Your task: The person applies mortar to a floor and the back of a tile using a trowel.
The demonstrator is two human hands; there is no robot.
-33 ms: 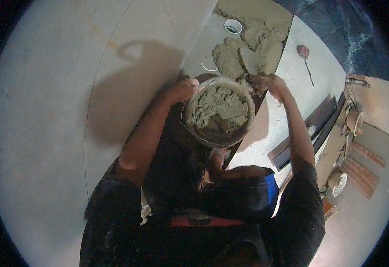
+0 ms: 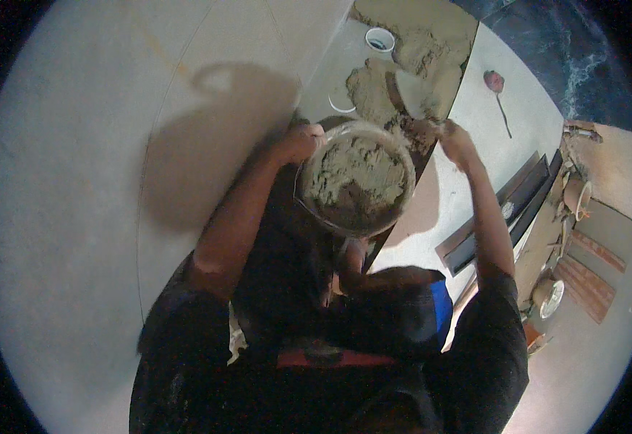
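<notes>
My left hand grips the left rim of a round metal pan held up in front of me. The pan is heaped with grey-brown wet mortar. My right hand is just right of the pan's far edge, shut on the handle of a trowel. The pale blade points away from me and lies over a mound of the same mortar spread on a narrow strip beyond the pan.
A white pipe opening sits in the mortar strip. A pale wall fills the left. On the right slab lies a red-headed tool. Dark long frames, bricks and pans lie further right.
</notes>
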